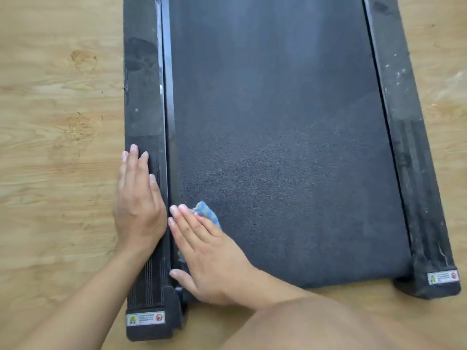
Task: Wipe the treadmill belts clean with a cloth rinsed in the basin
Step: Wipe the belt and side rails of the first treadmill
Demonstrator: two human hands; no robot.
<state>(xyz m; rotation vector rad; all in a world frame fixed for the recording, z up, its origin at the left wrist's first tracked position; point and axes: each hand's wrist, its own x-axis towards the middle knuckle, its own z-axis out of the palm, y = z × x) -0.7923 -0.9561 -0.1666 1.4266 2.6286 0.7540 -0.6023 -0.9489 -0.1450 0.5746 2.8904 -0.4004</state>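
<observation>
A dark, textured treadmill belt (290, 160) runs up the middle of the view between two black side rails. My right hand (207, 251) lies flat with straight fingers on the belt's near left corner, pressing a blue-and-grey cloth (207, 212) against it. Only a small corner of the cloth shows past my fingertips. My left hand (137, 205) rests flat, fingers straight, on the left side rail (144, 102), right beside the other hand.
The right side rail (409, 137) is dusty with pale specks. Warning stickers (145, 318) sit on the near ends of both rails. Light wood-grain floor (55, 122) surrounds the treadmill. My bare knee (316, 327) is at the bottom edge. No basin is in view.
</observation>
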